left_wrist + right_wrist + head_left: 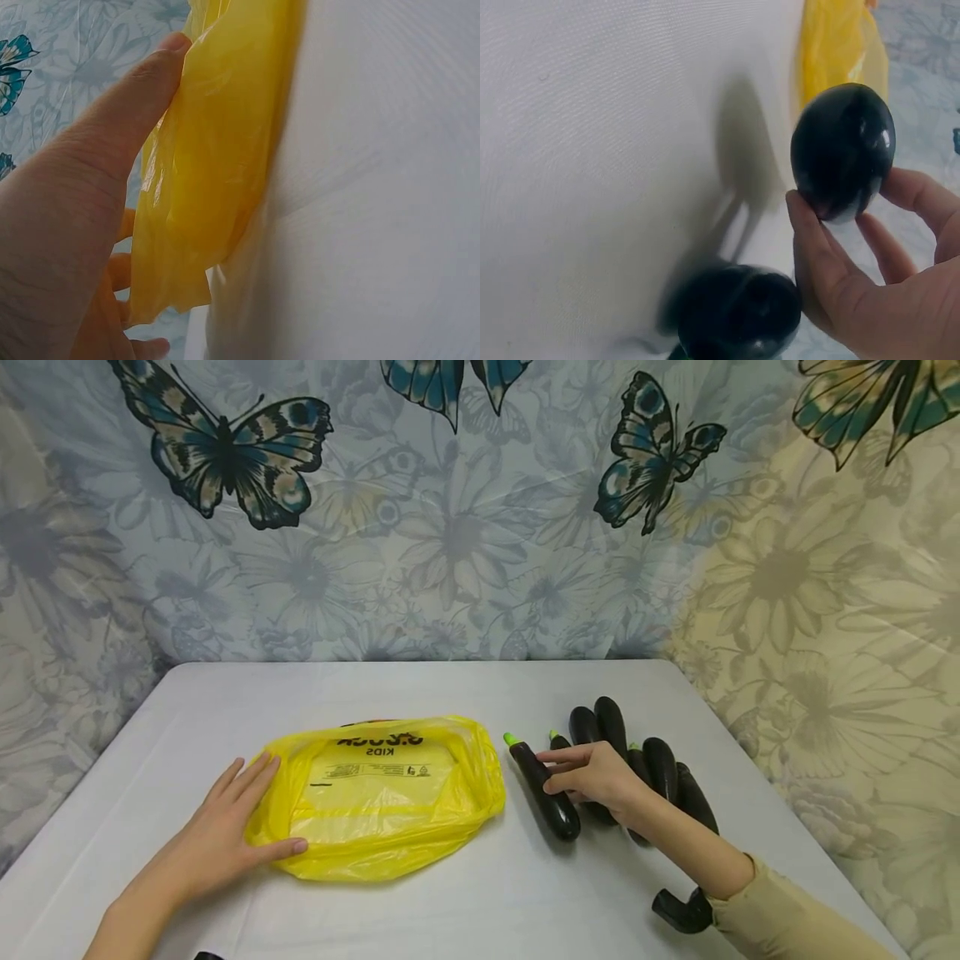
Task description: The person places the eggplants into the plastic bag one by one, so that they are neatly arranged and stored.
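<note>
Eggplant (546, 802), glossy and black with a green tip, slanted over the white tabletop (525, 910) just beside the right end of the yellow bag (382, 802). The right hand (600, 777) grasped it between thumb and fingertips; in the right wrist view its rounded end seemed clear of the surface, its shadow set apart. The left hand (221, 835) lay on the bag's opposite end, fingers spread and fairly straight, resting there without any visible clench. Close by the right hand lay a cluster of other eggplants (660, 767), partly hidden by it. A curved dark object (678, 912) showed beside the right sleeve (795, 910), partly covered by it. Behind the table rose a backdrop (465, 552) printed with butterflies (228, 460).

Slipping looked the likeliest trouble: smooth skin in a fingertip hold could twist loose, letting the thicker end swing down. With the knuckles so near the cluster, a bump might set a neighbour rolling. The thin bag, only lightly steadied, could slide or crumple if pushed, and a stem might snag the film.

Only the bag bore readable lettering: "KIDS", showing in reverse, beneath larger mirrored letters too creased to make out. The small print and symbols below were too fine to read.
</note>
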Available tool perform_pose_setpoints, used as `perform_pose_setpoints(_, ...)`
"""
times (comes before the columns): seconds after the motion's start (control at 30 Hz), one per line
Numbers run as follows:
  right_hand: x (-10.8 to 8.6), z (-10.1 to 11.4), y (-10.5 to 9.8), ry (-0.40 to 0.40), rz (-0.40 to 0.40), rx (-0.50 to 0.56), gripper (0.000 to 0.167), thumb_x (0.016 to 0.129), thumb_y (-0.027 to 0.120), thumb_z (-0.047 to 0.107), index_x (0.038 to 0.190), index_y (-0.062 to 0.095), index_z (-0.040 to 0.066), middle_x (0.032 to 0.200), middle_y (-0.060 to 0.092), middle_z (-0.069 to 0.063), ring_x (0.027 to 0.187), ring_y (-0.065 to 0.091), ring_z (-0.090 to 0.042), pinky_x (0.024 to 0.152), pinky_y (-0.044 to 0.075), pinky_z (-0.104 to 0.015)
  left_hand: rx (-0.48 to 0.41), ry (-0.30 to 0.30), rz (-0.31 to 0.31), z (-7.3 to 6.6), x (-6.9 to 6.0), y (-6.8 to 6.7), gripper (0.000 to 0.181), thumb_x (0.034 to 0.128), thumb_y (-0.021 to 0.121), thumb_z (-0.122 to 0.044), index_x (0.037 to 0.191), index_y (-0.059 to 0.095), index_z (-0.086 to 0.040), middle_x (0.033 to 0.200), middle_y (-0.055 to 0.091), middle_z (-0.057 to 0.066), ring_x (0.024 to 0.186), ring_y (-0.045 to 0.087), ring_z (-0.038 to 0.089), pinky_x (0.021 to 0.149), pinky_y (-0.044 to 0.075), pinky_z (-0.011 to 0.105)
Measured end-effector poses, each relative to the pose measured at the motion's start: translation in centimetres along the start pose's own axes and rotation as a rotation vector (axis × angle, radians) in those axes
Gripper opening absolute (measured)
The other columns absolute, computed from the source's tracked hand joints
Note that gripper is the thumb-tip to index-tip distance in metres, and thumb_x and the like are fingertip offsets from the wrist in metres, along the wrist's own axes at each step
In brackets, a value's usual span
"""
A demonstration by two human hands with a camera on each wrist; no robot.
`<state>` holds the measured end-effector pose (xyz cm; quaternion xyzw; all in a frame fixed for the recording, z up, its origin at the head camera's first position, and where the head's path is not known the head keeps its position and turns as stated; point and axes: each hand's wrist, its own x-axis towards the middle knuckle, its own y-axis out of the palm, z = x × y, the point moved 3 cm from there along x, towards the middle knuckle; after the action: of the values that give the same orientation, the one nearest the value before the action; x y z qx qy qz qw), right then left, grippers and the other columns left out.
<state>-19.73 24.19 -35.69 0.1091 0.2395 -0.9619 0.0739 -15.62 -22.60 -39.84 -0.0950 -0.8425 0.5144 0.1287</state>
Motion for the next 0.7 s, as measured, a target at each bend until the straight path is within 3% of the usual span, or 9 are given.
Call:
perform_pose_setpoints(0.27,0.1,0.1,-0.6,0.007,-0.053,0.026,0.046,0.077,0.082,0.010,0.122,0.071,0.009,0.127,0.063,-0.015,0.105,0.062,-0.026,0.082,0.056,-0.043,-0.013,-0.005,-0.002,0.0,0.0,0.0,0.116,0.0748,0.072,-0.067,0.157,0.021,-0.004,0.158,0.019,0.021,0.139,0.018,0.050,0.103,0.023,0.071)
perform_pose_setpoints(0.4,-0.1,0.2,-0.9,0.011,-0.067,0.076,0.046,0.078,0.082,0.010,0.123,0.071,0.008,0.131,0.061,-0.013,0.105,0.062,-0.025,0.085,0.055,-0.044,-0.014,0.000,-0.012,-0.1,0.0,0.0,0.115,0.0742,0.073,-0.067,0.156,0.023,-0.003,0.158,0.020,0.021,0.138,0.019,0.050,0.103,0.024,0.070)
perform_pose_setpoints(0.7,-0.7,0.6,-1.1,0.002,-0.069,0.199,0.052,0.080,0.080,0.011,0.129,0.065,0.005,0.122,0.065,-0.013,0.102,0.064,-0.023,0.086,0.054,-0.041,-0.008,-0.019,0.003,-0.1,0.0,0.1,0.116,0.0738,0.071,-0.070,0.156,0.023,-0.003,0.159,0.020,0.019,0.140,0.018,0.049,0.102,0.024,0.071)
